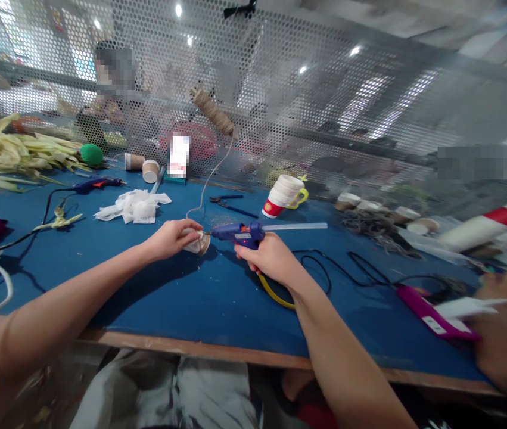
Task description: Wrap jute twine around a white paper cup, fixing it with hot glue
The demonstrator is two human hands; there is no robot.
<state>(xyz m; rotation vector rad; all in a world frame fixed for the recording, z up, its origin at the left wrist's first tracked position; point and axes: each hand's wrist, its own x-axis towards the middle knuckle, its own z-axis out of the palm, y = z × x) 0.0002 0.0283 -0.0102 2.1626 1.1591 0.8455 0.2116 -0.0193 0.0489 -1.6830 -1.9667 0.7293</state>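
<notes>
My left hand [173, 238] is closed around a small paper cup [200, 245] tilted over the blue table, its lower part wrapped in brown twine. In my right hand [271, 256] is a blue hot glue gun [238, 233], its nozzle pointing left at the cup, very near or touching it. A long clear glue stick [298, 226] sticks out of the gun's back. From the cup area a strand of twine [203, 192] runs up to a twine spool [212, 112] at the mesh screen. My left fingers hide part of the cup.
Pliers [233, 205], crumpled white plastic [134, 206] and stacked paper cups [282, 193] lie beyond my hands. Another glue gun [96, 185] and corn husks [16, 152] are left. At right are a purple power strip [434, 313], black cable [364, 271] and another person's arm [506, 345].
</notes>
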